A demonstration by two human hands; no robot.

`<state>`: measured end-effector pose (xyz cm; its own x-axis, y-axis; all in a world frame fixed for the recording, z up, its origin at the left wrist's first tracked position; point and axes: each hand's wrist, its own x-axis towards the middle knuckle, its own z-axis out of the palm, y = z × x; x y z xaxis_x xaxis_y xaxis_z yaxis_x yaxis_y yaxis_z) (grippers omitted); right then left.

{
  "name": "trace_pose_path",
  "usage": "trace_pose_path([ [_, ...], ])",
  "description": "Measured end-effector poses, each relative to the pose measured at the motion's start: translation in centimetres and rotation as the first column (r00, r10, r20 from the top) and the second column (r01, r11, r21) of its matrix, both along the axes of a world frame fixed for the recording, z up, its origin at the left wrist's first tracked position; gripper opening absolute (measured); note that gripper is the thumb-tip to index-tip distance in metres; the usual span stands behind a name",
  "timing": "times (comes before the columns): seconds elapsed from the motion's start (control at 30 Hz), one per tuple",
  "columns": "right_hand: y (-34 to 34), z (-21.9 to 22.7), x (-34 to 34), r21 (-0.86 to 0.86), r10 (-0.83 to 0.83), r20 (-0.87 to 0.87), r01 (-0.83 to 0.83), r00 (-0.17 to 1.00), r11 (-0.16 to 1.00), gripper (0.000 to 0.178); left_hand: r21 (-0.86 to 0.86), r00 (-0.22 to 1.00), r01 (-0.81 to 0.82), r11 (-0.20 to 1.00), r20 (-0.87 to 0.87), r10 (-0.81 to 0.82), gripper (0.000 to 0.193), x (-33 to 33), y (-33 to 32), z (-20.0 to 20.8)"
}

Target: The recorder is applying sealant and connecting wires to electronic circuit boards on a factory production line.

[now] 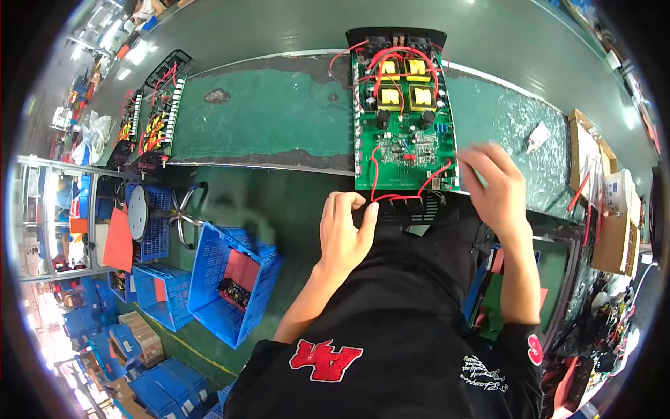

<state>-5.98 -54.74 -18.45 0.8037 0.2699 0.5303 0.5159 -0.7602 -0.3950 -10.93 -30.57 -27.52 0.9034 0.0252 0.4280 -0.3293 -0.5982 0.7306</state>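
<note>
A green circuit board [412, 146] in an open metal housing lies across the bench in front of me, with yellow transformers [421, 96] and looping red wires toward its far end. At its near end hangs a black end panel [405, 209], joined to the board by red wires [375, 171]. My left hand [343, 227] pinches this panel's left end, its thumb beside a red wire; the exact contact is partly hidden. Beside the board's near right edge, my right hand [497, 185] is raised with curled fingers. Motion blur hides whether those fingertips hold anything.
Two similar board assemblies [157, 126] stand at the bench's left end. A small white bottle [537, 137] lies to the right, before a cardboard box [613, 230]. Blue crates [234, 279] and a round stool [138, 213] occupy the floor at left.
</note>
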Motion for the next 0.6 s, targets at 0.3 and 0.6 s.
trace_pose_path([
  [0.3, 4.3, 0.7, 16.4, -0.218, 0.338, -0.142, -0.363, 0.930, 0.906, 0.017, 0.043, 0.987, -0.059, 0.997, 0.149, 0.052, 0.029, 12.2, -0.1, 7.1],
  [0.6, 1.4, 5.7, 15.5, 0.337, 0.288, -0.425, -0.146, 0.858, 0.930, 0.020, 0.015, 0.930, 0.158, 0.987, 0.333, -0.154, 0.010, 19.6, -0.4, 8.4],
])
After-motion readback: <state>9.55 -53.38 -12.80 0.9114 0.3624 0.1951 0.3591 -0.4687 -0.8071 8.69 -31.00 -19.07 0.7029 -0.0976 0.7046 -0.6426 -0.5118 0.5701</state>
